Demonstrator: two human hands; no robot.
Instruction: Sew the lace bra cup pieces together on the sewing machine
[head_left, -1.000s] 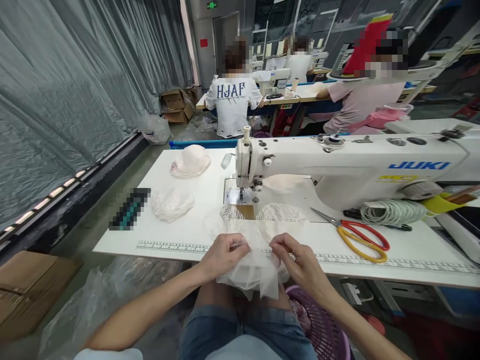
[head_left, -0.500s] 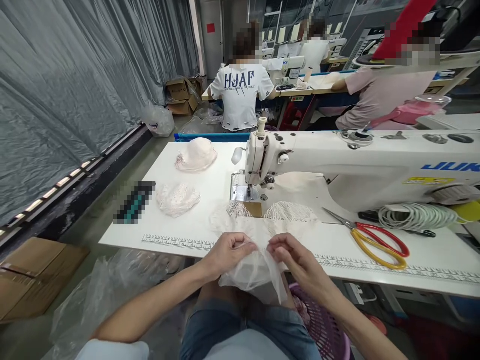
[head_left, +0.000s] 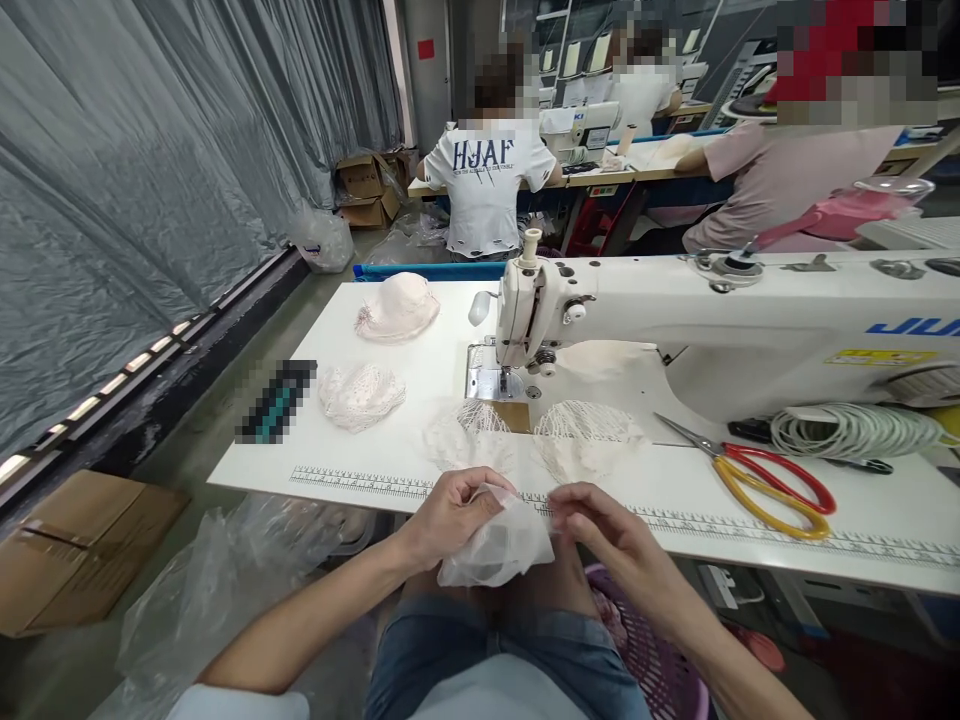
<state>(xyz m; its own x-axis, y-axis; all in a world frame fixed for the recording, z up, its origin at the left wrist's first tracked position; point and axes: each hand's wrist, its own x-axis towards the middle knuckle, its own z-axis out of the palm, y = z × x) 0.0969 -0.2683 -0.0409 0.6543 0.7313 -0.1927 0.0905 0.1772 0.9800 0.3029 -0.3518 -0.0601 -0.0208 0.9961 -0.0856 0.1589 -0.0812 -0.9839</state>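
My left hand [head_left: 455, 515] pinches a piece of sheer white fabric [head_left: 504, 545] between thumb and fingers, above my lap at the table's front edge. The fabric hangs bunched below the thumb. My right hand [head_left: 600, 522] is just right of the fabric, its fingers loosely curled and thumb apart, with nothing visible in them. Beyond the hands, two lace-edged cream cup pieces, the left one [head_left: 469, 438] and the right one [head_left: 583, 438], lie side by side on the table before the sewing machine [head_left: 525, 315].
Scissors [head_left: 776, 490] with red and yellow handles and a coil of pale cord [head_left: 855, 432] lie at right. Two more cup pieces, a smooth one [head_left: 401, 305] and a dotted one [head_left: 361, 395], lie at left. A purple basket [head_left: 660, 660] stands below the table. Co-workers sit ahead.
The fabric, stretched between both hands before, is now gathered at my left hand. My right hand has moved slightly right, away from it. The view has shifted a little.
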